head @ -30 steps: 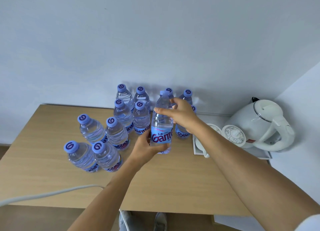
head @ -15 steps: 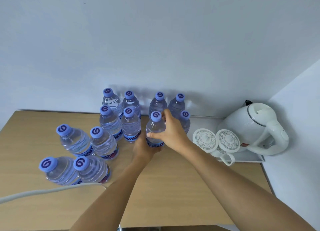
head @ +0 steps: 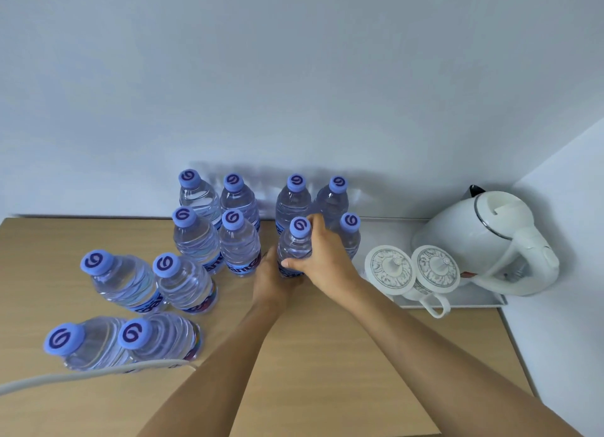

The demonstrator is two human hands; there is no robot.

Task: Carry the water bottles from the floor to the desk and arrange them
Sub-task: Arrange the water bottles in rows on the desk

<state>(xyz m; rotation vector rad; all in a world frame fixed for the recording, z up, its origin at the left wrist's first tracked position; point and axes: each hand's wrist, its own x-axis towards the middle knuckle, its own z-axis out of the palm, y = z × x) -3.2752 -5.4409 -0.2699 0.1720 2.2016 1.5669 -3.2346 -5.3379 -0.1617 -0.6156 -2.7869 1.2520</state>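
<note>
- We are setting one water bottle (head: pixel 295 244) down on the desk (head: pixel 327 355), upright, in the near row of the right-hand block by the far wall
- Our right hand (head: pixel 322 256) is wrapped round its shoulder just under the cap; our left hand (head: pixel 273 278) cups its lower body from the near side
- It stands just in front of the far pair of bottles (head: pixel 312 197) and just left of a capped neighbour (head: pixel 350 232) that sits against the white tray (head: pixel 457 301)
- We cannot tell whether its base is already flat on the wood; our hands hide it
- To the left, a group of four (head: pixel 215 222) stands by the wall, and four more (head: pixel 130 302) stand nearer and looser
- We judge the placing nearly done: next, let go gently with both hands so the neighbours stay up, then tidy the loose left bottles or fetch any still on the floor, which is out of view
- The kettle (head: pixel 483 237) and two lidded cups (head: pixel 413 269) fill the tray, so the row has no room to grow rightward
</note>
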